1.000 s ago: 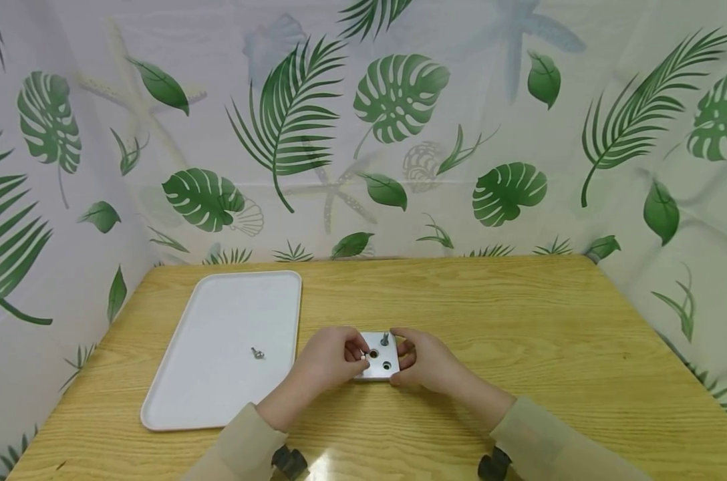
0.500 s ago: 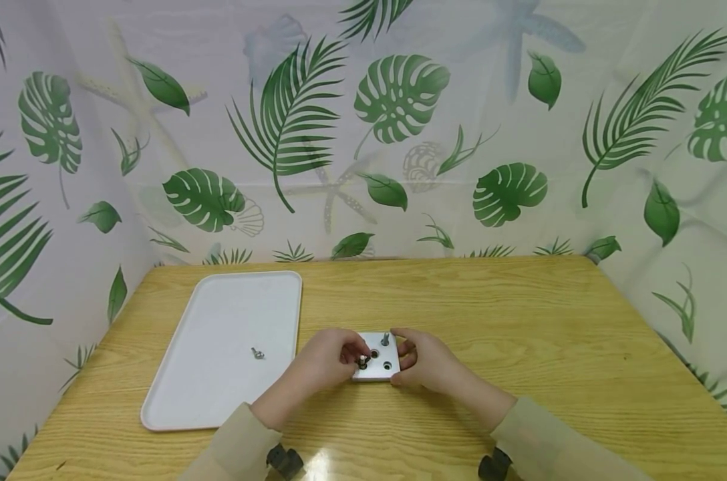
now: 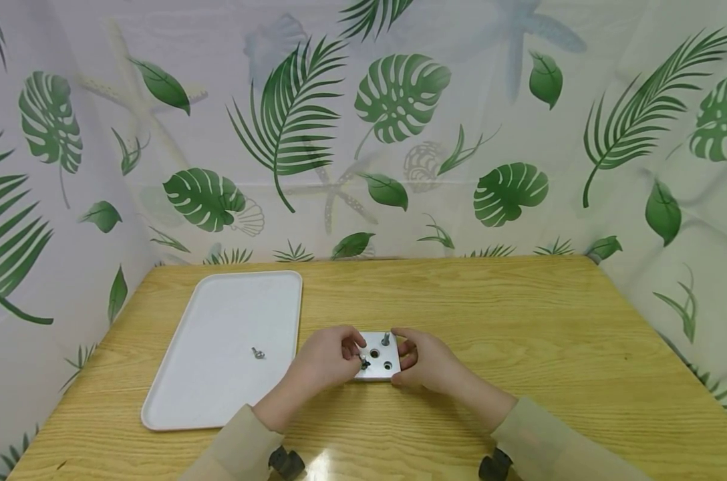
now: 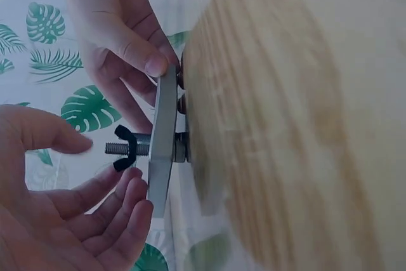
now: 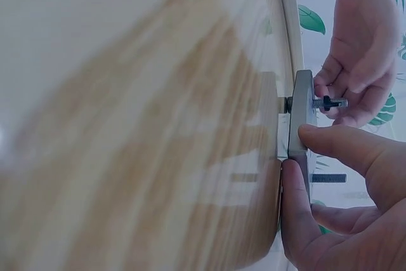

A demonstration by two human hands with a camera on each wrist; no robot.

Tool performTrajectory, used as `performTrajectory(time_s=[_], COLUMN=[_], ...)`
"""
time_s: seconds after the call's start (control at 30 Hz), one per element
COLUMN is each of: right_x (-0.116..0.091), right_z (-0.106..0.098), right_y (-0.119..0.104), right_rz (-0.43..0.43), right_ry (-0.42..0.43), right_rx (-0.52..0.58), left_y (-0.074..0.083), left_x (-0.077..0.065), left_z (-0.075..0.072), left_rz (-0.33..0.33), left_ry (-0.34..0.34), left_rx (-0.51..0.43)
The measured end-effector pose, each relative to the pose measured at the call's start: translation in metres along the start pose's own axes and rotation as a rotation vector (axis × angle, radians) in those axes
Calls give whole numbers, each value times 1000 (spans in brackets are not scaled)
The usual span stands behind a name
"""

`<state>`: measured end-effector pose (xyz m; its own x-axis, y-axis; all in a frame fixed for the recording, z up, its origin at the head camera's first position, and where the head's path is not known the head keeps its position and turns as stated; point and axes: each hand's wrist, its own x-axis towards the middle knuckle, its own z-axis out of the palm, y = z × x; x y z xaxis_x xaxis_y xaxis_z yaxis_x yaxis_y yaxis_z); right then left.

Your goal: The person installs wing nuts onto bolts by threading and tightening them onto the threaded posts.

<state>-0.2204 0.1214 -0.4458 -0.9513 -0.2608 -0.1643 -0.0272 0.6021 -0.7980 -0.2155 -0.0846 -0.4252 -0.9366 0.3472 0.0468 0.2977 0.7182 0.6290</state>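
A square silvery metal plate [image 3: 375,371] with holes lies low over the table, held at its right edge by my right hand [image 3: 426,362], thumb on one face and fingers at the other. One bare threaded bolt [image 5: 330,178] stands up from its far right corner. At the near left corner, a black wing nut [image 4: 132,148] sits partway down a second bolt [image 4: 114,148], its threaded end sticking out beyond. My left hand [image 3: 326,358] is around this nut with thumb and fingers spread; the thumb is apart from it, and a fingertip is right at its lower wing.
To the left lies a white tray [image 3: 219,321] with a small metal fastener [image 3: 258,353] on it. The wooden table [image 3: 490,307] runs back to a leaf-printed cloth [image 3: 435,227].
The left thumb and fingers have moved apart around the wing nut, and its wings show at a different angle. My right hand and the plate stay nearly still.
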Motion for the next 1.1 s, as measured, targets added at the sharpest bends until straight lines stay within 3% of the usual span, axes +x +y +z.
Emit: performTrajectory(time_s=[0.2,0.37,0.67,1.1], right_x=[-1,-3,-4,-3], right_z=[-1,0,0,-2], right_y=[-1,-2,-4,-4], right_rz=[-1,4,9,-9], right_ry=[-5,2,10,-4], right_rx=[3,-4,-11,-3], left_y=[7,10,7,1], left_x=[-1,0,3,5], left_z=[5,6,2,-2], left_rz=[-28,-31,0,53], left_ry=[22,21,-48,-76], left_rx=[107,141,61,-18])
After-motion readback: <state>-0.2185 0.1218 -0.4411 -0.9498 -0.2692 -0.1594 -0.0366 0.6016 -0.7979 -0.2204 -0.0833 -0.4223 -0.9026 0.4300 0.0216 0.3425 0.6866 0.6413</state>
